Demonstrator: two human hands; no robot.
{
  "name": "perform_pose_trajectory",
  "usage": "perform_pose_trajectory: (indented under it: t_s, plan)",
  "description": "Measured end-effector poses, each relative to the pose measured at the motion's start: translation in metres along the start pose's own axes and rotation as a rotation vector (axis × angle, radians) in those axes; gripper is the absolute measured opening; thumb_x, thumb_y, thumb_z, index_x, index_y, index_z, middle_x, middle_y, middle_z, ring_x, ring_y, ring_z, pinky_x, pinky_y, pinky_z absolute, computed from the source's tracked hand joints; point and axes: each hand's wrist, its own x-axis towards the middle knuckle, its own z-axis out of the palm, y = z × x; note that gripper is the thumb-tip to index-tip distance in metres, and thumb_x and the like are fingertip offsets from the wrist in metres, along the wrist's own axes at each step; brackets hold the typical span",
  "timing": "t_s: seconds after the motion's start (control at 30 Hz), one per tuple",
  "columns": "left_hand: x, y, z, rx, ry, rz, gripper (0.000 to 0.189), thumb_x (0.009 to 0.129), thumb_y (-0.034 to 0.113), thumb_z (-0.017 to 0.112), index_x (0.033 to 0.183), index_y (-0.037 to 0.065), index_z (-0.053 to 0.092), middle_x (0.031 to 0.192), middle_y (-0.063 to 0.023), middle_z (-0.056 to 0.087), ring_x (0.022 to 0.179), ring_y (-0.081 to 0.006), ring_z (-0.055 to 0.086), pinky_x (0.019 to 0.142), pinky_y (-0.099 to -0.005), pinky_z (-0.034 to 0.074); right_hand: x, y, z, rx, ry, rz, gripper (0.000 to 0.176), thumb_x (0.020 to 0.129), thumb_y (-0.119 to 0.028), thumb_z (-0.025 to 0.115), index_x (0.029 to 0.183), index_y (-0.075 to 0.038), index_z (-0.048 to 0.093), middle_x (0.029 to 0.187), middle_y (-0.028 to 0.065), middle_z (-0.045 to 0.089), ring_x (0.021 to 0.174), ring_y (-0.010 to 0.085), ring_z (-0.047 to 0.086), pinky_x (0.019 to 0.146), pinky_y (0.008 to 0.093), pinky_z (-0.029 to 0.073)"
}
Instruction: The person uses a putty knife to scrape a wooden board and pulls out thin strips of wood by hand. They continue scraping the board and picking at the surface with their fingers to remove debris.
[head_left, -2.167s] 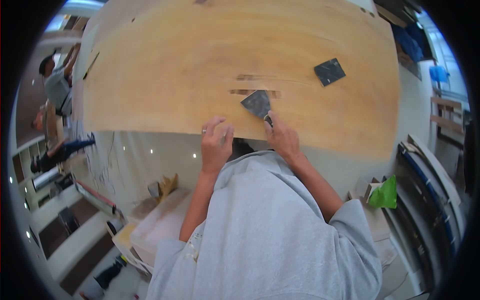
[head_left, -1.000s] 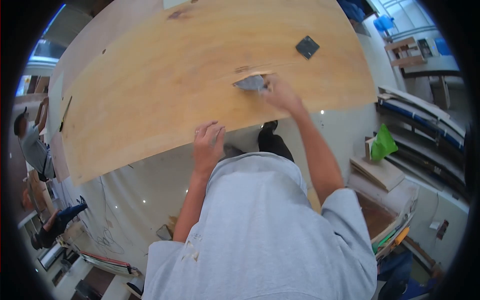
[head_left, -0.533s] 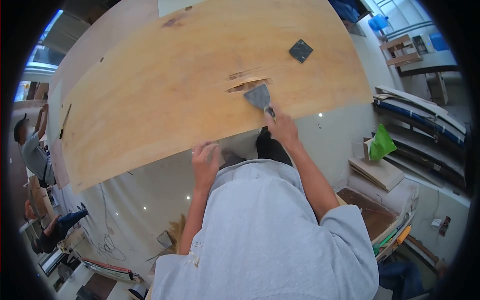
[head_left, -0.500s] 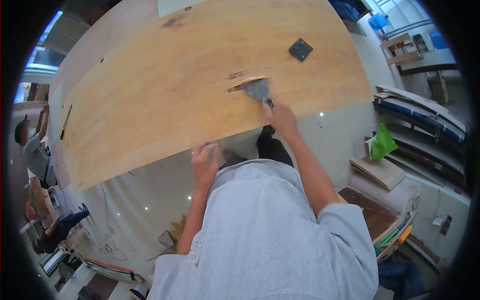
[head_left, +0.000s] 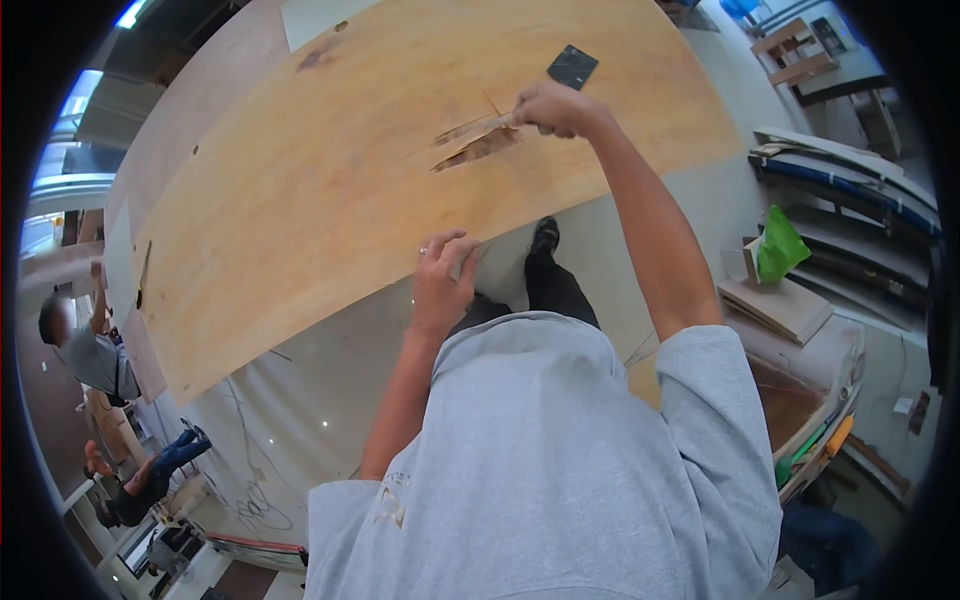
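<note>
A large plywood sheet (head_left: 300, 210) lies in front of me. Near its middle is a torn patch (head_left: 480, 148) where the surface veneer is split and lifted in splinters. My right hand (head_left: 558, 108) is closed at the right end of this patch. It appears still wrapped around the putty knife, whose blade is largely hidden by the fingers and the raised veneer. Just beyond that hand lies a small dark square plate (head_left: 573, 66). My left hand (head_left: 447, 275) hovers by the sheet's near edge, holding nothing, with thumb and loosely bent fingers apart.
At the sheet's left end rests a thin dark tool (head_left: 144, 275). Two people (head_left: 92, 350) are off to the left. Stacked boards (head_left: 850, 190), a green bag (head_left: 782, 245) and a wooden cart (head_left: 800, 390) stand on the right. A cable (head_left: 262, 505) trails on the floor.
My right hand has gone forward over the sheet and turned, so the knife blade no longer shows flat. The torn patch looks wider. My left hand stays near the edge.
</note>
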Motion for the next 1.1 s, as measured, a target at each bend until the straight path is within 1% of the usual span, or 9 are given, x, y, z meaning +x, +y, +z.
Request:
perform_pose_trajectory:
  t_s: [0.03,0.1,0.17,0.3,0.43,0.53,0.63,0.83,1.1]
  plan:
    - [-0.002,-0.002,0.001,0.008,0.023,-0.009,0.014,0.096,0.008,0.08,0.11,0.007,0.081,0.121,-0.0128,0.076,0.115,-0.0345,0.07,0.1,-0.0445,0.054,-0.012,-0.003,0.006,0.048,0.038,-0.014,0.037,0.094,-0.038,0.076,0.116,-0.009,0.077,0.084,0.0136,0.075,0.068,0.0295,0.071,0.063,0.0466,0.057]
    - [-0.008,-0.007,0.005,0.023,0.069,-0.029,0.014,0.095,0.008,0.08,0.11,0.007,0.081,0.121,-0.0133,0.076,0.114,-0.0348,0.07,0.099,-0.0443,0.055,-0.012,0.05,0.078,0.038,0.425,-0.366,0.042,0.096,-0.041,0.073,0.124,-0.009,0.075,0.099,0.0198,0.08,0.086,0.0404,0.077,0.079,0.0496,0.06]
    - [-0.018,-0.014,0.006,0.01,0.112,-0.132,0.014,0.095,0.007,0.081,0.109,0.008,0.081,0.12,-0.0142,0.076,0.114,-0.0348,0.071,0.098,-0.0442,0.055,-0.079,0.027,0.105,0.176,0.419,-0.117,0.042,0.098,-0.04,0.071,0.128,-0.01,0.072,0.109,0.0243,0.079,0.103,0.0488,0.075,0.09,0.0519,0.059]
    - [-0.009,-0.021,0.001,0.032,0.12,-0.199,0.014,0.095,0.008,0.08,0.11,0.007,0.08,0.119,-0.0155,0.076,0.113,-0.0361,0.071,0.098,-0.045,0.055,-0.09,0.053,0.14,0.25,0.459,-0.074,0.037,0.1,-0.035,0.071,0.129,-0.012,0.07,0.108,0.0239,0.079,0.104,0.0502,0.073,0.088,0.0548,0.059]
    - [0.075,-0.007,0.01,0.197,0.01,0.093,0.022,0.097,0.011,0.079,0.118,0.008,0.077,0.125,-0.0153,0.074,0.117,-0.0379,0.069,0.102,-0.0477,0.053,-0.071,0.063,0.116,0.215,0.436,-0.108,0.037,0.102,-0.033,0.071,0.133,-0.014,0.066,0.106,0.0258,0.077,0.096,0.0535,0.072,0.084,0.0536,0.058]
    - [0.154,0.013,0.039,0.403,-0.041,0.255,0.037,0.094,0.014,0.079,0.13,0.009,0.071,0.125,-0.0143,0.071,0.124,-0.035,0.066,0.113,-0.0504,0.045,-0.093,0.077,0.079,0.188,0.184,-0.112,0.037,0.102,-0.031,0.071,0.135,-0.015,0.066,0.111,0.0232,0.078,0.1,0.0502,0.073,0.087,0.0514,0.059]
    - [0.199,-0.019,0.087,0.721,-0.088,0.321,0.041,0.092,0.01,0.077,0.132,0.008,0.069,0.123,-0.0143,0.071,0.121,-0.033,0.068,0.116,-0.0514,0.042,-0.105,0.116,0.068,0.105,0.259,-0.181,0.04,0.101,-0.03,0.074,0.137,-0.015,0.067,0.117,0.0212,0.079,0.107,0.0448,0.075,0.09,0.0488,0.059]
    - [0.23,-0.028,0.114,0.937,-0.507,0.201,0.024,0.087,0.003,0.07,0.111,0.004,0.073,0.106,-0.0148,0.076,0.104,-0.0315,0.075,0.101,-0.0486,0.05,-0.107,0.167,0.049,0.331,0.431,-0.135,0.04,0.101,-0.029,0.075,0.138,-0.014,0.069,0.123,0.0191,0.078,0.113,0.0437,0.074,0.093,0.0473,0.06]
    - [0.242,-0.007,0.116,0.912,-0.562,0.223,0.008,0.089,0.007,0.069,0.086,0.004,0.076,0.089,-0.0161,0.075,0.083,-0.0336,0.077,0.077,-0.0499,0.053,-0.07,0.196,0.026,0.305,0.512,-0.289,0.041,0.101,-0.028,0.076,0.139,-0.016,0.067,0.113,0.0171,0.08,0.103,0.044,0.076,0.082,0.0478,0.062]
